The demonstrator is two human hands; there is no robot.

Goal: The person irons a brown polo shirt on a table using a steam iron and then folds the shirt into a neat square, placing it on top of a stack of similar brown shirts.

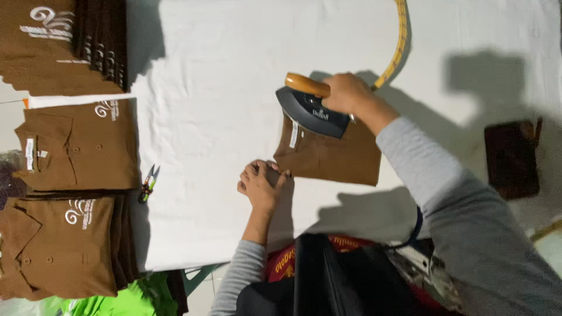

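Right hand (346,92) gripped the wooden handle of a dark iron (310,111) pressed on a folded brown shirt (328,155) at frame centre. Left hand (261,184), fingers loosely curled, held nothing and rested touching the shirt's lower-left edge, where a small white label showed. Stacks of folded brown shirts (70,193) bearing white logos lay at far left, snips (148,182) beside them.
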